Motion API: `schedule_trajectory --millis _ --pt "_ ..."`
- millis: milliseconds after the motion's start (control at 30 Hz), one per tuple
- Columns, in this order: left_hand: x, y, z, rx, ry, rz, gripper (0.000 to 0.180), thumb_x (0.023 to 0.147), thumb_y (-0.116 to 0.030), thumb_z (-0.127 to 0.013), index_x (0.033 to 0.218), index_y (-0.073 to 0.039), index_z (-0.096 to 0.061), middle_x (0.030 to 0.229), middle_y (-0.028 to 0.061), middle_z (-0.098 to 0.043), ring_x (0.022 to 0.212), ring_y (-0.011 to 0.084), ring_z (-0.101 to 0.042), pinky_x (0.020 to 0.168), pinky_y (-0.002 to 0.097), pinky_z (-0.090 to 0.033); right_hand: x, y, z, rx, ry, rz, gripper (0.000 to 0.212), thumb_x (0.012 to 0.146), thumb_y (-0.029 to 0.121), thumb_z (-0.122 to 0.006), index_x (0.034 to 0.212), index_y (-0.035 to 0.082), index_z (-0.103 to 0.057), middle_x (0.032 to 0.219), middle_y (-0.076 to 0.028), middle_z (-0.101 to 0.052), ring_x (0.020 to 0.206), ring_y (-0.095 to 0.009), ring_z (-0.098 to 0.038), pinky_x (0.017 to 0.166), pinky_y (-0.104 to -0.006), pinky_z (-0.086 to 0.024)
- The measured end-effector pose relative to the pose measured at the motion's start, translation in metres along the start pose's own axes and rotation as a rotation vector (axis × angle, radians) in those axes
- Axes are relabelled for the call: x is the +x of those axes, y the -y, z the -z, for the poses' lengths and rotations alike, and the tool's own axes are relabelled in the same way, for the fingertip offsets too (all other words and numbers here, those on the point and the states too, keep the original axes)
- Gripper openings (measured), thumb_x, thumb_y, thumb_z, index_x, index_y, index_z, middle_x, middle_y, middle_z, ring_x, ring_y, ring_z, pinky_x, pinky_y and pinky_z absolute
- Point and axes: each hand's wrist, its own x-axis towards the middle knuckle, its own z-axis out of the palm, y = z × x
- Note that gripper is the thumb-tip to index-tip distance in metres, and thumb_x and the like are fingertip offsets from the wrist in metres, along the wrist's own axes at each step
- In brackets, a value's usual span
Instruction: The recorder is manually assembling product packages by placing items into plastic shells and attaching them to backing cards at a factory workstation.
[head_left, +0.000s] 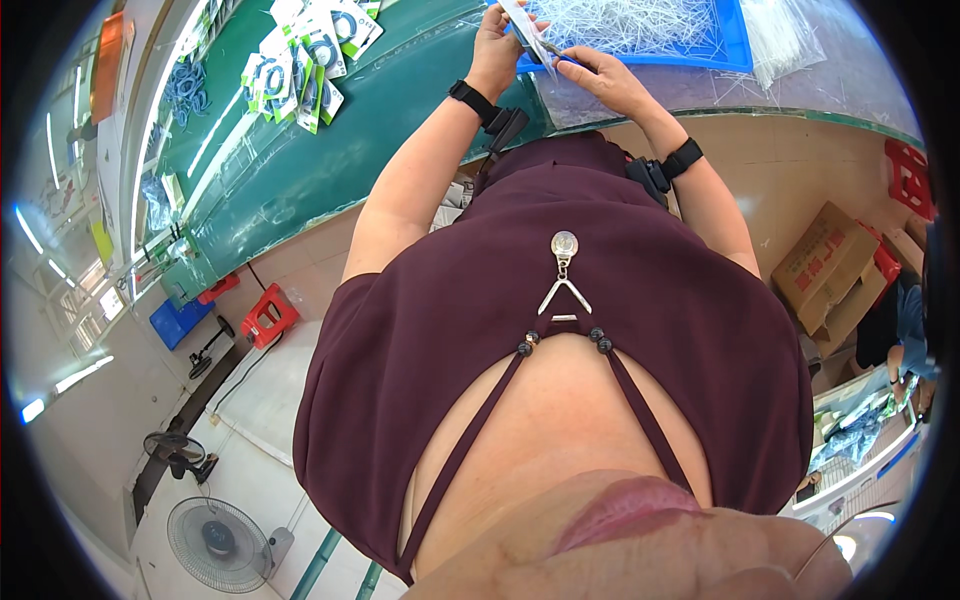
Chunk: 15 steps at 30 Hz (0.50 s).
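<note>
My left hand (494, 48) is at the table's far side, closed around a flat white bundle of thin strips (522, 28) that slants down toward my right hand. My right hand (604, 82) pinches a small dark-handled tool (562, 56), its tip against or very near the bundle's lower end. Fingers cover much of the tool, so its exact kind is unclear. Just beyond both hands lies a blue tray (738, 45) heaped with loose, thin, clear-white strips (630, 25). Black bands with small dark boxes are strapped round both wrists.
Carded packs with coiled grey-blue cables (300, 65) are piled on the green table (390, 110) at the left. More blue cables (186, 88) lie farther left. A clear bag of white strips (785, 42) sits right of the tray. A cardboard box (828, 270) stands lower right.
</note>
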Motion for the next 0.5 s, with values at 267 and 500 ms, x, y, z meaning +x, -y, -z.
schedule_trajectory --millis 267,500 --pt "-0.012 -0.023 0.008 0.226 -0.094 0.173 0.037 0.089 -0.006 -0.062 0.123 -0.003 -0.05 0.105 0.0053 -0.059 0.09 0.0163 -0.063 0.076 0.0302 -0.054 0.0 -0.006 0.025 0.42 0.048 -0.251 0.034 0.095 0.037 -0.057 0.1 0.004 -0.066 0.067 0.005 -0.045 0.057 -0.004 -0.04 0.048 -0.0203 -0.03" --pt "-0.023 -0.036 0.01 -0.027 0.005 0.324 0.035 0.092 -0.008 -0.06 0.124 -0.002 -0.046 0.115 0.0091 -0.059 0.107 0.0183 -0.059 0.091 0.036 -0.05 0.009 -0.041 0.033 0.199 -0.219 -0.2 0.04 0.091 0.042 -0.06 0.105 0.005 -0.064 0.077 -0.002 -0.057 0.067 -0.012 -0.055 0.061 -0.0261 -0.046"
